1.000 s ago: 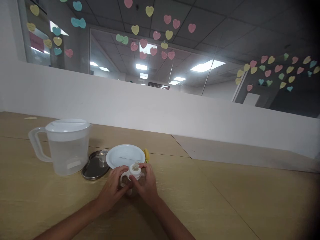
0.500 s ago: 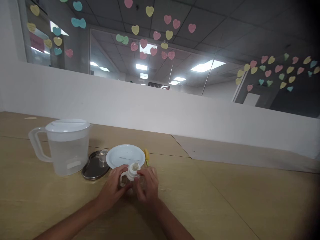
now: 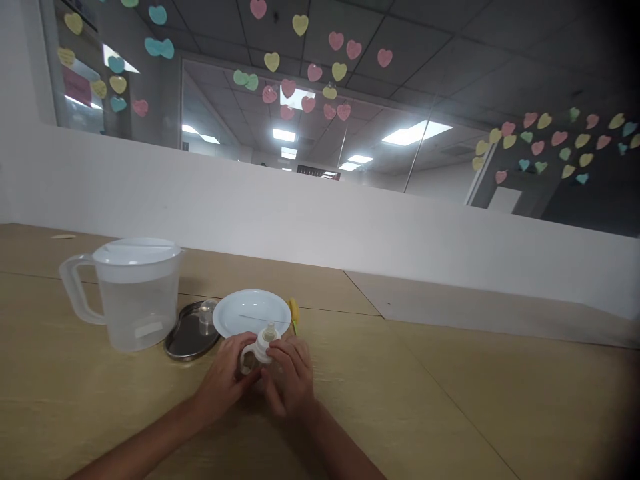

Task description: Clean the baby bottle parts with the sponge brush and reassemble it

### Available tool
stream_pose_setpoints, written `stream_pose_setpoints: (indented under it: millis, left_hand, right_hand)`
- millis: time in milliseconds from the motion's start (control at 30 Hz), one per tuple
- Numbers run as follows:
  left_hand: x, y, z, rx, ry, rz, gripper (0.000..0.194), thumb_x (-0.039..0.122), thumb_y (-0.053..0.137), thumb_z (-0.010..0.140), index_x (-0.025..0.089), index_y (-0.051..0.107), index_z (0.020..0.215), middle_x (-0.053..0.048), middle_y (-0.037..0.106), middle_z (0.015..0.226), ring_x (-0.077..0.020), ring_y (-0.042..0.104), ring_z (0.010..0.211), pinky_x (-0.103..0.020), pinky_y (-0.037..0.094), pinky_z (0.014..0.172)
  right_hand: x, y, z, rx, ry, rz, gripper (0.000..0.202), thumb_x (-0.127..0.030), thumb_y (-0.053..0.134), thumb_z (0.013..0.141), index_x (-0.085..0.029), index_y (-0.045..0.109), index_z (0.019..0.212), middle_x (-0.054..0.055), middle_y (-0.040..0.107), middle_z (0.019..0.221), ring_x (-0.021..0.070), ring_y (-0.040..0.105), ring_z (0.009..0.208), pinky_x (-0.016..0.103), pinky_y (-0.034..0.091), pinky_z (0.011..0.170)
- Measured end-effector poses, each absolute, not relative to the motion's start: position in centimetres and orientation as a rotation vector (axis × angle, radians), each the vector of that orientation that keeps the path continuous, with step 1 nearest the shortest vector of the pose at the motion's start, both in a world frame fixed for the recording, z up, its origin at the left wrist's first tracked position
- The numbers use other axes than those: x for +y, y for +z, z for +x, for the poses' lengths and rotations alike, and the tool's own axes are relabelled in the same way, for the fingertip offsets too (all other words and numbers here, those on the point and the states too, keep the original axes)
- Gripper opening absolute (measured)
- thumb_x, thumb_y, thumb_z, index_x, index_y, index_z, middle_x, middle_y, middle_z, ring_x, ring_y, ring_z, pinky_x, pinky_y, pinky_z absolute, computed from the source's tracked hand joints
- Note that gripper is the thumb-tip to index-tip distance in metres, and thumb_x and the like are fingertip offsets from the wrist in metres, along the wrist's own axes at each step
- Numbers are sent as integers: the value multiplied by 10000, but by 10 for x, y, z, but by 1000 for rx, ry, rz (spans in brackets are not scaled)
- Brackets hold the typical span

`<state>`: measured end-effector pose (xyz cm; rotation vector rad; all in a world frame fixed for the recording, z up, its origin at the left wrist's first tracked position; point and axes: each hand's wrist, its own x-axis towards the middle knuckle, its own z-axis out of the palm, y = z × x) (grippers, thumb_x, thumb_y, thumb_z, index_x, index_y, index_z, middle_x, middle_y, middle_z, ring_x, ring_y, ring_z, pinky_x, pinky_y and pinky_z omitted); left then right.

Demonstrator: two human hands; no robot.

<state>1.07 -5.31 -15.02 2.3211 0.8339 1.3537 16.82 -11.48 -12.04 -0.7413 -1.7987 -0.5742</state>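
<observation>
A baby bottle (image 3: 263, 347) with a white collar, a side handle and a see-through nipple on top stands upright between my hands. My left hand (image 3: 230, 365) is wrapped round its left side, by the handle. My right hand (image 3: 291, 373) is closed on the right side, with fingertips on the white collar. Most of the bottle's body is hidden by my fingers. Just behind it is a white plate (image 3: 225, 327) with a thin, stick-like thing lying across it. A kidney-shaped metal tray (image 3: 184, 343) sits left of the plate, holding a clear cap (image 3: 207, 315).
At the left stands a large translucent pitcher (image 3: 137, 300) with a white lid and a handle. A small yellow thing (image 3: 294, 311) of unclear kind lies against the plate's right rim. A low white wall (image 3: 280, 213) and windows with heart-shaped notes border the table (image 3: 425, 413).
My right hand has shifted slightly left and its fingers have moved round the collar. The nipple shows more upright and in side view. My left hand has stayed nearly still.
</observation>
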Motion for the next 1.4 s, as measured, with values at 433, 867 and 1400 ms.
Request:
stream_pose_setpoints:
  millis: [433, 867, 1400]
  left_hand:
    - [-50, -154, 5, 720, 1281, 2327, 443, 385, 509, 806, 203, 478, 1209, -111, 555, 1170, -270, 498, 1089, -464, 401, 946]
    - [-52, -151, 8, 793, 1350, 2348, 392, 434, 524, 800, 206, 533, 1118, -97, 586, 1123, -251, 537, 1039, -420, 444, 898]
    - [-51, -151, 9, 824, 1326, 2370, 376, 409, 544, 811, 214, 500, 1131, -74, 580, 1133, -227, 534, 1039, -383, 454, 884]
  right_hand:
    - [-123, -113, 157, -2049, -612, -598, 397, -103, 447, 749, -146, 465, 1143, 131, 635, 1022, 221, 597, 965, 408, 501, 828]
    - [-119, -113, 162, -1986, -609, -587, 372, -48, 457, 726, -124, 483, 1089, 140, 600, 967, 228, 583, 947, 433, 503, 855]
    - [-119, -125, 164, -1850, -596, -709, 341, -46, 434, 768, -155, 479, 1088, 139, 511, 1083, 257, 495, 1083, 484, 475, 890]
